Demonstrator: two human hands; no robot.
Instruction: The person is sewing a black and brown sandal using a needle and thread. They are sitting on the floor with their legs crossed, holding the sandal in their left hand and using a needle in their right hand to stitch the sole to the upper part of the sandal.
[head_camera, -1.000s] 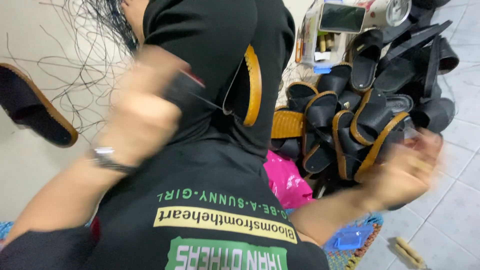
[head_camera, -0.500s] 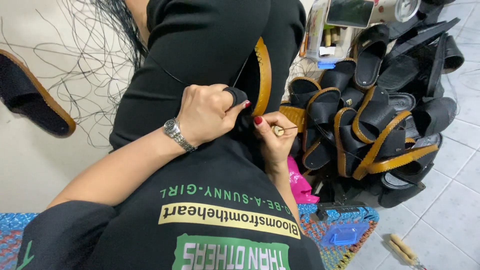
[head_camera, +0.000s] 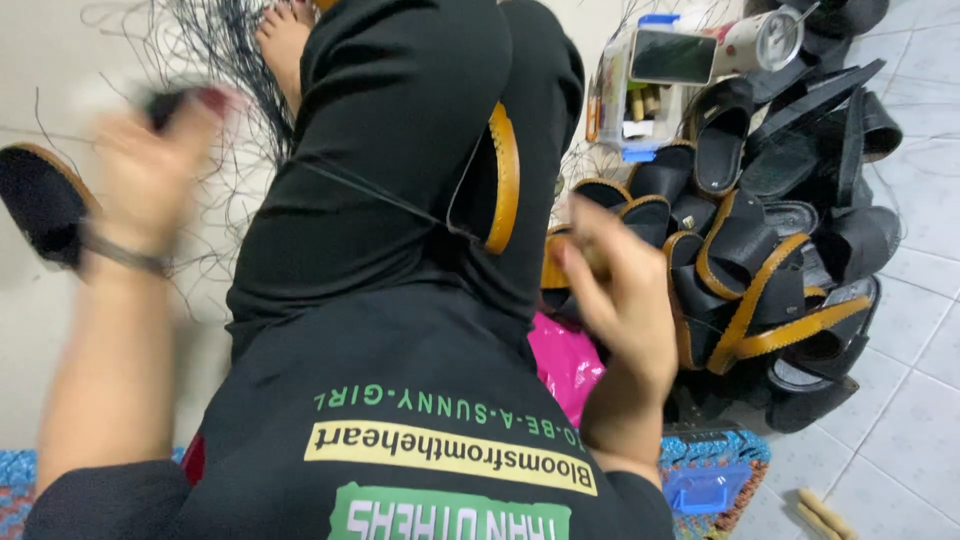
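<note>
Across our lap, the sandal sole (head_camera: 503, 180) stands on edge, lengthwise away from us; our blurred left hand (head_camera: 150, 165) pinches its thread (head_camera: 375, 195); right hand (head_camera: 625, 300): grip unclear.

The sole (head_camera: 500, 175) stands on edge on the lap, wedged between the legs. Right of the sole, on the floor, lies the sandal pile (head_camera: 760, 250); behind the pile stands a box (head_camera: 640, 95). Left of the sole, the left hand (head_camera: 150, 170) is raised; a second sole (head_camera: 40, 205) lies beyond it. The right hand (head_camera: 620, 290) is just right of the sole. A thread (head_camera: 380, 195) runs from the sole toward the left hand.
</note>
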